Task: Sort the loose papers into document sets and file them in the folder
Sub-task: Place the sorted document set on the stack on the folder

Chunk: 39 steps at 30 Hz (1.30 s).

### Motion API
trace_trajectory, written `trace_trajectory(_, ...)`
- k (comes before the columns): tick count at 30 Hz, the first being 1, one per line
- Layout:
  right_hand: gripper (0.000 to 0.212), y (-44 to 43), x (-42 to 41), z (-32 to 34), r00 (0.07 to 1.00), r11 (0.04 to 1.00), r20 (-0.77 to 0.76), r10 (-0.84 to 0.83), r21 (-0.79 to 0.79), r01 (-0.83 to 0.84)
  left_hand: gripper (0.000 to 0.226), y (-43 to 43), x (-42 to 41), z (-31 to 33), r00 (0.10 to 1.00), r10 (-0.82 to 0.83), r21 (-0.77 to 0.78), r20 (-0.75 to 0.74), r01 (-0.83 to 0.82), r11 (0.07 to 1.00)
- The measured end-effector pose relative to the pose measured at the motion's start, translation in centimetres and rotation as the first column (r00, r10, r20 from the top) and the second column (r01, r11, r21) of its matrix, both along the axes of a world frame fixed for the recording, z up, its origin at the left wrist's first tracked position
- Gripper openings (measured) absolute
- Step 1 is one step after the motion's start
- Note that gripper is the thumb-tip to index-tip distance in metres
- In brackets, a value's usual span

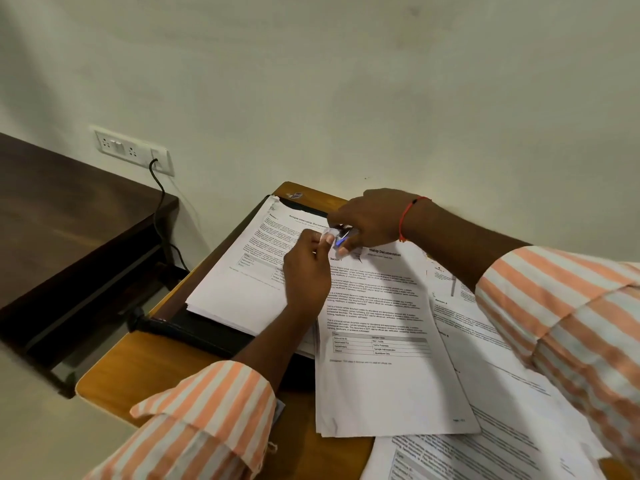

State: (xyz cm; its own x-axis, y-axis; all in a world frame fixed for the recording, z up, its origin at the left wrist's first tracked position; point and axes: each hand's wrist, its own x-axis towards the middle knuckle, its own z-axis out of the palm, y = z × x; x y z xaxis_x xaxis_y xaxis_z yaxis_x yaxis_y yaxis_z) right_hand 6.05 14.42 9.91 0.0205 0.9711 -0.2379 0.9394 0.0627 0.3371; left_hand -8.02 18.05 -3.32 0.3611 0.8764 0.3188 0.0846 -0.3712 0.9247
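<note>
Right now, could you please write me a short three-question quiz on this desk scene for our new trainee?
1. True or false: the right hand has a red thread round its wrist.
2. Where does the left paper stack lie relative to the black folder? A) on it B) beside it C) under it
3. At which corner of the middle paper set do the left hand and the right hand, which grips a small blue-and-silver object, meet?
Key: 1 true; 2 A; 3 its top left corner.
</note>
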Motion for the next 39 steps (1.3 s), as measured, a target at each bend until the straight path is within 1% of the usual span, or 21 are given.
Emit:
trace_trajectory(2,0.053,0.2,-0.2,0.0,1.0,1.0,0.013,0.018,-0.008,-0.018,0.02,0.2,0.0,-0.1,0.999,0.003,-0.017,0.036,-0.002,1.0)
trace_trajectory(5,0.052,0.3,-0.3,-0.1,0.999,0.999,0.022,0.036,-0.004,-0.036,0.016,0.3,0.2,-0.2,0.999,-0.01,-0.039,0.03,0.012,0.999)
trace_trajectory(8,0.048,0.3,-0.2,-0.2,0.999,0.999,0.013,0.037,-0.012,-0.037,0.018,0.4,0.3,-0.3,0.998,-0.03,-0.058,0.047,0.033,0.998)
trace_trajectory(13,0.041,0.1,-0.4,-0.1,0.998,0.998,-0.012,0.06,0.021,-0.06,0.017,0.3,0.1,-0.2,0.997,-0.045,-0.057,0.064,0.049,0.997)
trace_trajectory(17,0.039,0.1,-0.4,-0.3,0.999,0.999,-0.03,0.028,0.029,-0.027,0.019,0.3,0.1,-0.1,0.997,-0.047,-0.064,0.067,0.051,0.997)
trace_trajectory(20,0.041,0.1,-0.4,-0.5,0.999,0.998,-0.018,0.027,0.058,-0.026,0.016,0.2,0.1,0.2,0.997,-0.044,-0.073,0.069,0.049,0.996)
trace_trajectory(22,0.043,0.0,-0.3,-0.6,0.999,0.999,-0.032,0.014,0.044,-0.012,0.016,0.1,0.1,0.3,0.997,-0.053,-0.078,0.06,0.058,0.995)
trace_trajectory(23,0.042,0.0,-0.1,-0.6,0.998,1.0,-0.06,-0.014,0.021,0.016,0.016,0.0,0.1,0.3,0.997,-0.054,-0.081,0.051,0.058,0.995)
trace_trajectory(25,0.039,-0.1,0.7,-0.6,0.975,0.994,-0.196,-0.106,-0.025,0.103,0.018,0.1,0.1,0.3,0.998,-0.044,-0.107,0.043,0.049,0.993)
trace_trajectory(27,0.039,-0.1,2.2,-0.8,0.911,0.979,-0.36,-0.202,-0.048,0.198,0.02,0.3,0.0,0.3,0.999,-0.024,-0.141,0.041,0.029,0.99)
trace_trajectory(29,0.035,-0.2,4.1,-1.3,0.849,0.958,-0.461,-0.259,-0.014,0.285,0.021,0.4,0.0,0.4,0.999,-0.017,-0.177,0.031,0.023,0.984)
trace_trajectory(32,0.03,-0.1,7.0,-3.4,0.803,0.912,-0.517,-0.297,0.095,0.398,0.02,0.2,-0.1,0.5,0.999,-0.028,-0.211,0.028,0.033,0.977)
trace_trajectory(35,0.028,0.9,8.3,-6.0,0.745,0.847,-0.576,-0.335,0.163,0.507,0.018,0.3,-0.2,0.2,0.999,-0.037,-0.224,0.011,0.039,0.974)
trace_trajectory(37,0.025,2.1,9.3,-7.7,0.726,0.809,-0.591,-0.351,0.2,0.554,0.02,0.4,-0.1,0.2,0.999,-0.052,-0.231,-0.011,0.048,0.972)
trace_trajectory(39,0.027,3.3,10.5,-9.4,0.716,0.779,-0.575,-0.396,0.204,0.594,0.02,0.3,0.0,0.3,0.998,-0.06,-0.238,-0.025,0.053,0.97)
